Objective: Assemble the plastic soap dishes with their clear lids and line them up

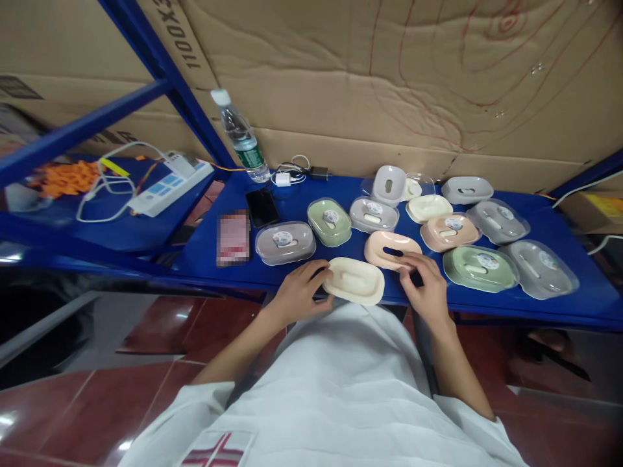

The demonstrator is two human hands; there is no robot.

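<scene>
My left hand (305, 293) pinches the left rim of a cream oval soap dish (356, 279) at the table's front edge. Its shallow hollow with a raised middle faces up. Just behind and to the right is a peach soap dish part (377, 245) with a dark oval slot. My right hand (427, 288) grips its right end, fingertips near the slot and thumb at the front edge. Close to that hand are a lidded peach dish (440, 239) and a green soap dish (470, 275) under a clear cover.
More soap dishes stand around: a green one (324, 230), a grey one (272, 251), a cream one (422, 211) and several others. At the left lie a phone (263, 207) and a blurred pink item (232, 239). Behind stand a water bottle (246, 146) and chargers (285, 179) before a cardboard wall (341, 84).
</scene>
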